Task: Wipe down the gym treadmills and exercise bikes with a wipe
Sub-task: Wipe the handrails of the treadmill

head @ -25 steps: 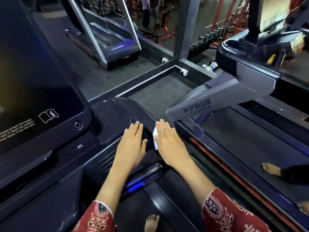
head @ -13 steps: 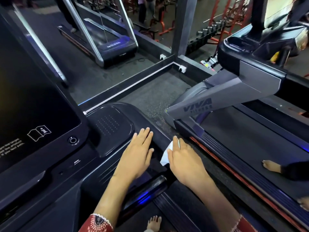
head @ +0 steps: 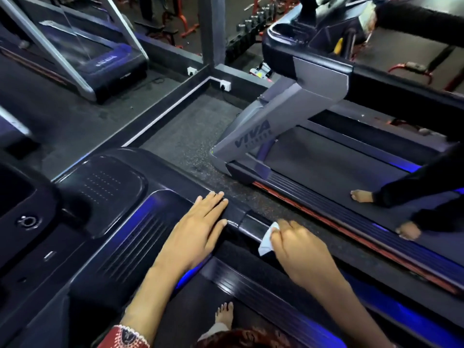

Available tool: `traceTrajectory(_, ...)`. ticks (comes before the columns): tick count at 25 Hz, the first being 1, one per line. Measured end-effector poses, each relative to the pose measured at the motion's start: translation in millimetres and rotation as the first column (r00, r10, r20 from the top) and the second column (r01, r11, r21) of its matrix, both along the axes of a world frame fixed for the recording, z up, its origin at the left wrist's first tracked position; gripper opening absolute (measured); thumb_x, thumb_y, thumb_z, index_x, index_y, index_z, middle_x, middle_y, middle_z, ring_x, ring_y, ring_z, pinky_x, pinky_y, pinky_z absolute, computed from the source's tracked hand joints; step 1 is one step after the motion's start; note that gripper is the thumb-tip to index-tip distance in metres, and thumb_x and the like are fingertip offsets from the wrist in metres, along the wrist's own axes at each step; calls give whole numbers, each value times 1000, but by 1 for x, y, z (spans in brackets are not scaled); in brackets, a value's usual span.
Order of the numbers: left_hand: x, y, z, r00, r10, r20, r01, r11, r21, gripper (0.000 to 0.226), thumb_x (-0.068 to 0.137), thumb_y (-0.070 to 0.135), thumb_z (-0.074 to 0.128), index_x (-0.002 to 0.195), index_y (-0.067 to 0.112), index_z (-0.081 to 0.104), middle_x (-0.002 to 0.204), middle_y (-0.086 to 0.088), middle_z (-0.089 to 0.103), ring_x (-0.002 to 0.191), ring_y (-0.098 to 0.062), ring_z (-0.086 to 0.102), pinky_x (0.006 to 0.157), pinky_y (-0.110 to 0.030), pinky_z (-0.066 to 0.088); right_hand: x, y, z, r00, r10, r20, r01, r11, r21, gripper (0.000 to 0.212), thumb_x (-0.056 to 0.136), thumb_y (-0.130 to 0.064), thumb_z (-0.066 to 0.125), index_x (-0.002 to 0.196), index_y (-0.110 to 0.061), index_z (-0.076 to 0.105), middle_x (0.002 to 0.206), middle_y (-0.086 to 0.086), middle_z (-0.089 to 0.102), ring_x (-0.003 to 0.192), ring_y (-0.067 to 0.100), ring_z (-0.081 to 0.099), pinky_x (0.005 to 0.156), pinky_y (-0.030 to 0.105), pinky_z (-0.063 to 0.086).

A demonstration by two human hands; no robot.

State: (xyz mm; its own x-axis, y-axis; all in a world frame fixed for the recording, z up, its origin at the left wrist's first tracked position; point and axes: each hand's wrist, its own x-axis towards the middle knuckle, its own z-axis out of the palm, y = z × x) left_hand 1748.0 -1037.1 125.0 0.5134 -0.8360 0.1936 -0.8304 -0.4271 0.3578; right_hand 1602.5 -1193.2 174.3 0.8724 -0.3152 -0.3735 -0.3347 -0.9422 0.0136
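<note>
I stand on a dark treadmill whose console fills the left side. My left hand lies flat, fingers apart, on the console's right edge. My right hand presses a small white wipe against the glossy black handrail to the right of the console. Most of the wipe is hidden under my fingers.
A second grey treadmill marked VIVA stands to the right, with another person's bare feet on its belt. A third treadmill is at the back left. Speckled floor lies between the machines. My own foot shows below.
My right hand has slid the wipe to the right and toward me along the handrail. My left hand stays flat on the console edge. The view has tilted downward.
</note>
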Motion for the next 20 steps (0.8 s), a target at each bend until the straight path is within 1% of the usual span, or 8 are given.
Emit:
traceTrajectory(2,-12,-8,0,999,-49,4,49,999,-16,60,100,43,25,126,0,58,135,-14,53,128,-29,47,113,-31,18,10,8,-4,996,29,90,-28,999,-15,32,88,-2,44,116,-1,59,125,22,55,106,37,56,90,44,46)
traceTrajectory(4,-21,-12,-2,995,-83,47,84,996,-38,54,98,38,33,125,-1,59,134,-15,55,126,-29,49,113,-31,19,19,18,-20,963,68,259,-57,997,-49,33,81,-10,47,102,2,69,116,24,64,96,39,64,85,51,52)
traceTrajectory(7,-30,-10,-5,995,-67,71,73,994,-76,48,94,31,39,125,-1,59,134,-15,54,127,-27,47,113,-31,20,-9,14,-34,927,-94,362,99,995,4,49,86,-25,35,112,0,68,107,15,70,96,30,68,84,48,55)
traceTrajectory(10,-35,-7,-7,991,-64,117,74,994,-81,48,92,29,41,125,-2,58,134,-17,54,125,-31,49,112,-31,21,-38,11,-39,838,-151,525,241,965,-106,44,85,-21,43,111,6,66,103,21,69,93,36,67,84,51,54)
traceTrajectory(12,-36,-9,-8,988,-84,127,95,992,-81,49,91,29,43,125,-3,58,134,-17,53,124,-33,49,111,-33,23,-23,15,-38,836,-80,542,178,975,-130,38,78,-13,56,106,10,67,102,25,67,91,41,66,83,52,54)
traceTrajectory(15,-39,-12,-9,984,-118,132,130,988,-87,50,93,32,41,125,-3,58,134,-18,54,124,-34,49,110,-35,25,-13,25,-43,859,38,511,34,991,-131,48,87,-19,37,122,4,60,122,23,61,112,39,59,94,49,50)
traceTrajectory(18,-43,-17,-11,977,-147,157,164,981,-100,51,98,34,36,124,-4,58,133,-18,55,124,-34,50,110,-36,26,-49,14,-46,809,-131,573,218,972,-85,50,85,-23,36,120,2,62,121,21,63,111,36,61,95,51,48)
traceTrajectory(20,-46,-22,-11,972,-170,162,189,975,-114,49,95,31,39,123,-4,59,132,-19,55,123,-34,51,109,-38,27,-48,17,-45,797,-272,540,353,934,-51,55,85,-24,30,119,5,62,120,25,62,112,38,60,100,53,43)
